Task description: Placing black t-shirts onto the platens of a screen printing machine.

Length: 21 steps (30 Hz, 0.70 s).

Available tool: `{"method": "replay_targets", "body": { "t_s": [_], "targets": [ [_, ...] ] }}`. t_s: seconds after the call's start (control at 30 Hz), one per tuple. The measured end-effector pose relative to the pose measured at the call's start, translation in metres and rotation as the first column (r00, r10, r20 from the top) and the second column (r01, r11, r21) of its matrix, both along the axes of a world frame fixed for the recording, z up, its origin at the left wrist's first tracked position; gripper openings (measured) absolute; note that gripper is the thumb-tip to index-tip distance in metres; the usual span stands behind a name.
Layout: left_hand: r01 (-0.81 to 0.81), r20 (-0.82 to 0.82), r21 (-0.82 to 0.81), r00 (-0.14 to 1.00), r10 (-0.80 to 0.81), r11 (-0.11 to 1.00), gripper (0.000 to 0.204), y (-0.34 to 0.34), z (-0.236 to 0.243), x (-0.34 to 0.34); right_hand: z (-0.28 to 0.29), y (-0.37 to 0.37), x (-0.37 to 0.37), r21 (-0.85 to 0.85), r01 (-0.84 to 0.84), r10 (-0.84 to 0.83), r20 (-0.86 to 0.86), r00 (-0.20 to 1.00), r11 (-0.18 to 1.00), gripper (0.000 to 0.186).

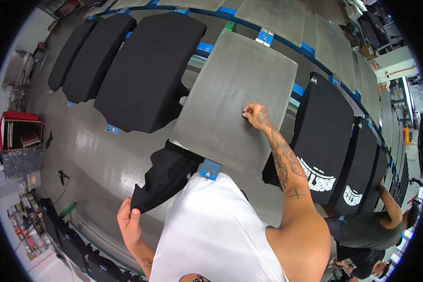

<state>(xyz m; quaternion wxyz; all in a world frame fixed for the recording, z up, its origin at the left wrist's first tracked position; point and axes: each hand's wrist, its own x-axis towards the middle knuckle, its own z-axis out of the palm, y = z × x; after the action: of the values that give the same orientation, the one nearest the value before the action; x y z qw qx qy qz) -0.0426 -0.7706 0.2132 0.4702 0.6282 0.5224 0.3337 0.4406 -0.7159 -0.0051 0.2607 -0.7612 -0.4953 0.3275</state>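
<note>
Landmark: bare grey platen (230, 98), centre of the row.
R hand (254, 114): on platen's right part, fingers curled together, knuckles/tips touching the surface, holding nothing.
L hand (128, 221): below-left of platen, fingers clamped w/ thumb on corner of black shirt (167, 176).
Shirt: hangs off platen's near-left edge (partly under it).
Neighbours: black-covered platens both sides; printed ones (322, 141) just right.
</note>
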Motion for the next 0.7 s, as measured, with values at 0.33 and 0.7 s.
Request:
{"method": "replay_targets", "body": {
  "t_s": [0.33, 0.7],
  "targets": [
    [-0.012, 0.000, -0.008, 1.000, 0.012, 1.000, 0.046, 0.002, 0.004, 0.001, 0.008, -0.018, -0.004, 0.083, 0.346, -0.312, -0.280, 0.908, 0.934, 0.019],
    [0.032, -0.016, -0.023, 0.999, -0.033, 0.999, 0.047, 0.008, 0.006, 0.003, -0.044, -0.068, 0.154, -0.080, 0.834, -0.795, -0.365, 0.485, 0.546, 0.029]
  ]
}}
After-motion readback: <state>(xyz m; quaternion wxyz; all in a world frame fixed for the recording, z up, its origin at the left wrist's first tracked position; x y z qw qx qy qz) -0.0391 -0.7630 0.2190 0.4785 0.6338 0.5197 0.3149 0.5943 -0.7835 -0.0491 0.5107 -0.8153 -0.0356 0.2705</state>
